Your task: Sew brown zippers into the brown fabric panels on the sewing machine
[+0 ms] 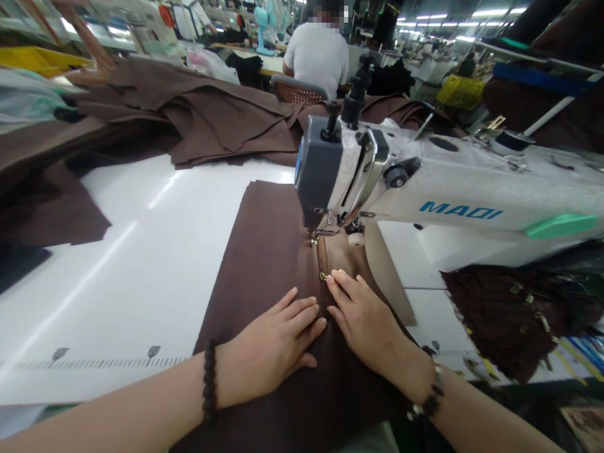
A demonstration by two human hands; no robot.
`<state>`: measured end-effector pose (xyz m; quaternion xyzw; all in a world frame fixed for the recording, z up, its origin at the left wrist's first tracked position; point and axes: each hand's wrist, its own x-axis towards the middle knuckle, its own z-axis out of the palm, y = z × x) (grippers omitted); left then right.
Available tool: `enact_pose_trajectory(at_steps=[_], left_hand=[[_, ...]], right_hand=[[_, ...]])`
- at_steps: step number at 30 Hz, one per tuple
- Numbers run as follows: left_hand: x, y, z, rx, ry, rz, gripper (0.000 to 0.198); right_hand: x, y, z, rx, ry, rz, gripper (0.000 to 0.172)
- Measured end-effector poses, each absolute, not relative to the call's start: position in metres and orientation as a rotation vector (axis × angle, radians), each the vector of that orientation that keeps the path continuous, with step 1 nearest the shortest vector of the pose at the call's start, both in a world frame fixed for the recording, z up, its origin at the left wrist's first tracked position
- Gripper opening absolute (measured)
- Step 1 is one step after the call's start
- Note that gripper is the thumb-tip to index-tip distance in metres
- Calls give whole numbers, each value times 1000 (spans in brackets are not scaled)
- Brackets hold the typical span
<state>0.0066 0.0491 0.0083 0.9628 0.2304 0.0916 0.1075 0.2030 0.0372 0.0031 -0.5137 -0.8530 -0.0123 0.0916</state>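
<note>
Under the sewing machine's presser foot (315,238) lies a brown fabric panel (264,251), running down towards me over the table's front edge. A zipper (322,255) is set along it, with a brass zipper pull (323,276) below the foot. My left hand (283,333) rests flat on the panel, left of the zipper, fingers stretched out. On the zipper's right side, my right hand (368,318) presses on the fabric. Its fingertips touch the zipper pull, while the thumb stays apart from them. A beige lining piece (387,270) shows beneath the panel at the right.
The white sewing machine (453,182) reaches in from the right over the white table (141,277). Brown cut panels (212,119) are heaped behind and left. Dark brown pieces with zippers (514,308) lie at the right. A person in white (317,56) sits beyond.
</note>
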Motion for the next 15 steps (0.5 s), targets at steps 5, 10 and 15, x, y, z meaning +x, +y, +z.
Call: enact_pose_trajectory(at_steps=[5,10,15], left_hand=[[7,64,7,2835,674,270,42],[7,77,9,2822,657,217,41],[6,89,10,2807,654,192,38]], right_hand=[[203,52,4,-1527,-2526,-84,40],[202,66,8,-1549,-2505,-38,39],[203,79,10,-1579,-2491,57,40]])
